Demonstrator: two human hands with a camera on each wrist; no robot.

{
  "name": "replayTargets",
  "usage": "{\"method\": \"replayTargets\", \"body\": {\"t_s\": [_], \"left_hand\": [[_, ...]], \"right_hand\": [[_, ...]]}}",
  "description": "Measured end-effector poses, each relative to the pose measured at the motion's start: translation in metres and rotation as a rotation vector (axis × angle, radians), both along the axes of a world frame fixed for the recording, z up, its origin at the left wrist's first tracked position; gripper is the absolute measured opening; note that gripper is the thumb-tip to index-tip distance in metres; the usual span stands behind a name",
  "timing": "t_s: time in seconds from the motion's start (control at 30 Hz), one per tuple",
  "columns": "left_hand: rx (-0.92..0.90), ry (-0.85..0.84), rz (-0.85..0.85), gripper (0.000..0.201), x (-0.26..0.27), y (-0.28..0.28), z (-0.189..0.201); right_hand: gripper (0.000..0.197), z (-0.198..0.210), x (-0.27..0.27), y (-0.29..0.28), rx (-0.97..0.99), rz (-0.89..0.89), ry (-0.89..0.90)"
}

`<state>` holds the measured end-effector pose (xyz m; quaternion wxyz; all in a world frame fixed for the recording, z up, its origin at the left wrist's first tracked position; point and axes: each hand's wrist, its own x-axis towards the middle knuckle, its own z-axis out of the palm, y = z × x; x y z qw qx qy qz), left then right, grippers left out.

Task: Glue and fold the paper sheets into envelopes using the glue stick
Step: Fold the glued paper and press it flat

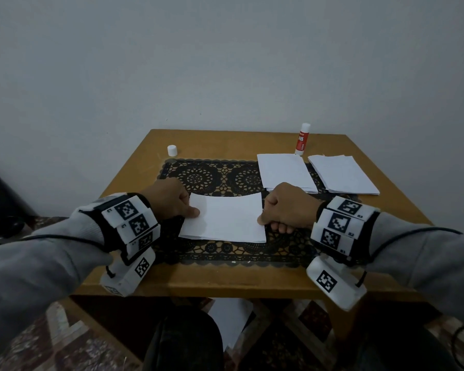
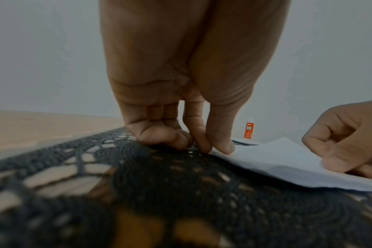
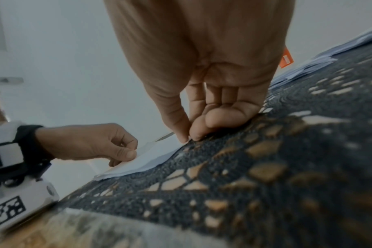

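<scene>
White folded paper sheet [image 1: 223, 218] lies at the centre of the head view on the black lace mat [image 1: 225, 253]. The left hand [image 1: 169, 200] pinches its left edge between thumb and forefinger; the right hand [image 1: 287, 208] pinches the right edge likewise, other fingers curled. This looks like the folding step, with the upper layer being aligned. Next, probably, press the crease flat, then fetch the uncapped glue stick [image 1: 302, 139] standing at upper right, behind 2 paper stacks [image 1: 287, 170].

white paper sheet [image 1: 225, 218], black lace mat [image 1: 214, 180] (rosettes)
</scene>
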<state>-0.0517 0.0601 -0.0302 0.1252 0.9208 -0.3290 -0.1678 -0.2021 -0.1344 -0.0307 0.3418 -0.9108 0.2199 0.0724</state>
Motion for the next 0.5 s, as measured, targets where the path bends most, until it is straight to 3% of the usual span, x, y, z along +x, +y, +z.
{"method": "replayTargets", "body": {"t_s": [0.13, 0.2, 0.27, 0.33, 0.4, 0.5], "left_hand": [[0.076, -0.138, -0.015, 0.029, -0.009, -0.004, 0.004], [0.121, -0.218, -0.062, 0.046, -0.014, -0.002, 0.003], [0.245, -0.291, -0.221, 0.069, -0.021, -0.001, 0.003], [0.427, -0.253, -0.363, 0.077, -0.03, 0.001, 0.002], [0.552, -0.162, -0.392, 0.076, -0.03, 0.004, 0.002], [0.601, -0.104, -0.387, 0.079, -0.024, 0.015, 0.001]], "right_hand": [[0.022, 0.002, 0.002, 0.006, -0.23, 0.065, 0.017], [0.022, 0.003, -0.001, 0.01, -0.47, 0.165, -0.015], [0.026, 0.002, -0.006, 0.017, -0.66, 0.329, -0.016], [0.041, 0.002, -0.009, 0.029, -0.708, 0.522, 0.074], [0.06, 0.001, -0.014, 0.039, -0.709, 0.674, 0.211], [0.083, -0.001, -0.027, 0.037, -0.653, 0.72, 0.344]]}}
